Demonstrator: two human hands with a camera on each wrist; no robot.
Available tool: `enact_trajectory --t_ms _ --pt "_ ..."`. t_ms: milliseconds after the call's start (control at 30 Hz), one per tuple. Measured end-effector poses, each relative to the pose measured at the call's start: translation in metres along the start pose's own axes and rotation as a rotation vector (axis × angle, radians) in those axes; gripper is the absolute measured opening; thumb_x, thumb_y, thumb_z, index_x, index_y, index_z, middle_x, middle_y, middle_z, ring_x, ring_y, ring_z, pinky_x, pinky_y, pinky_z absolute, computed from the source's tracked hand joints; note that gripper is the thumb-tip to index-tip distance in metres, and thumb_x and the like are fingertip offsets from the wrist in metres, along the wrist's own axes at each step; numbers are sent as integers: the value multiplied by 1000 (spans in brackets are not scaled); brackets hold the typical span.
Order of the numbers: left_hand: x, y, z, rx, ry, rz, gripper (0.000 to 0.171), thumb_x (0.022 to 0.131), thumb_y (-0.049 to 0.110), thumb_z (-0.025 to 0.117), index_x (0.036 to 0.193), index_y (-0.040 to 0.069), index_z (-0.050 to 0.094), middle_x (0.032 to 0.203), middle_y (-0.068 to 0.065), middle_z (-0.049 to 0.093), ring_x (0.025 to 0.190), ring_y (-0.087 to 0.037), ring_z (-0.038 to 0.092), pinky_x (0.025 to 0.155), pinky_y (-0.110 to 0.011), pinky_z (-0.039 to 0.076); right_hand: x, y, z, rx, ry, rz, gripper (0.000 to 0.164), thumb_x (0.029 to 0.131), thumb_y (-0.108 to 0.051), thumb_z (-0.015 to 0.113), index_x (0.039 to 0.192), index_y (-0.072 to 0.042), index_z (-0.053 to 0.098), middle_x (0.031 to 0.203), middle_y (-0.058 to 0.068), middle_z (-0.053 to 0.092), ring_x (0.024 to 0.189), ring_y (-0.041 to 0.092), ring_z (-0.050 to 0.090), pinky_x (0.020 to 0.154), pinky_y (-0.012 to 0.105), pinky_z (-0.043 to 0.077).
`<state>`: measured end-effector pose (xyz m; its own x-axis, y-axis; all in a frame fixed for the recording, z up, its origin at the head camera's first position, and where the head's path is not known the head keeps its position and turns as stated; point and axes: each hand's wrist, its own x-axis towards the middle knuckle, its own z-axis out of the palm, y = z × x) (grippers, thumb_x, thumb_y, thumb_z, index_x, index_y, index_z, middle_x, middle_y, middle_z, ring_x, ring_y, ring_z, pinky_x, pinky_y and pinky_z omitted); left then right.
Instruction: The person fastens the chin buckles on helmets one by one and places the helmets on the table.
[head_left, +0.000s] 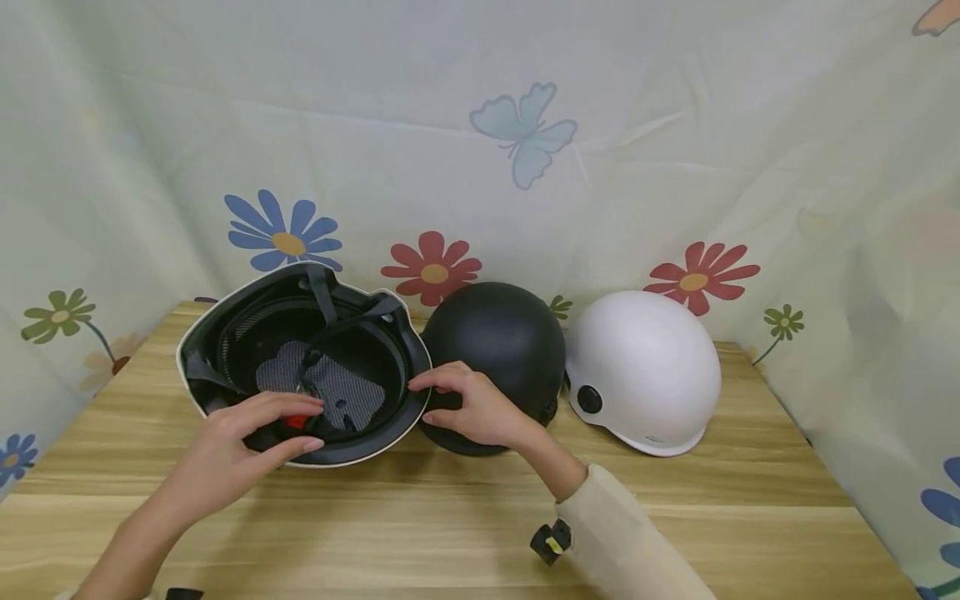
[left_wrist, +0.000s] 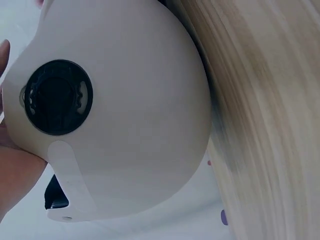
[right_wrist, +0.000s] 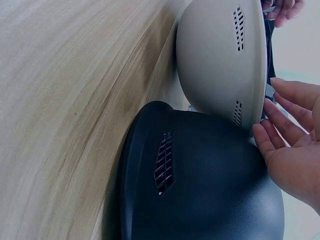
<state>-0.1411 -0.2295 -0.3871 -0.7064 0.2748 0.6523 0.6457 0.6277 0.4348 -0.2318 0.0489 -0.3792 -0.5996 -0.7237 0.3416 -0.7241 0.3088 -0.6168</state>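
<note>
An upturned white helmet (head_left: 422,346), black inside with dark straps and grey mesh padding, lies on the table at the left. Over its near rim reaches my left hand (head_left: 228,450), thumb and fingers apart and nearly straight. A small red piece (head_left: 297,421) shows beneath those fingers. At the helmet's right rim, my right hand (head_left: 472,404) holds the edge between thumb and fingers; the right wrist view has the fingertips (right_wrist: 272,107) right at this rim. Beside it, a black helmet (head_left: 498,342) stands dome up, partly behind the right hand.
Another white helmet (head_left: 645,367) sits dome up at the right, close to the black one. All three helmets stand toward the back of the wooden table (head_left: 420,533). A floral curtain (head_left: 360,150) hangs behind them and along both sides.
</note>
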Motion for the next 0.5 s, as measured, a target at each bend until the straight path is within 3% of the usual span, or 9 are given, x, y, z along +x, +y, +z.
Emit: enact_trajectory --t_ms 267,400,500 --pt "6 18 -1 87 3 -18 42 65 12 81 103 20 67 97 7 64 89 -7 57 80 -5 36 0 2 0 -3 -1 -9 35 77 -2 71 111 -3 63 114 6 60 105 19 47 88 23 42" --pt "12 30 0 112 -28 -5 40 67 16 80 105 18 66 99 7 64 90 -11 59 79 -6 38 0 0 -1 3 -5 -10 35 77 -2 71 111 -3 63 115 6 60 105 18 47 88 23 42" --pt "14 37 3 109 -68 -7 40 69 18 80 106 18 65 101 8 63 92 -11 58 78 -14 44 0 0 -1 8 -11 -9 35 78 -2 70 112 -3 62 115 6 60 105 18 47 88 24 42"
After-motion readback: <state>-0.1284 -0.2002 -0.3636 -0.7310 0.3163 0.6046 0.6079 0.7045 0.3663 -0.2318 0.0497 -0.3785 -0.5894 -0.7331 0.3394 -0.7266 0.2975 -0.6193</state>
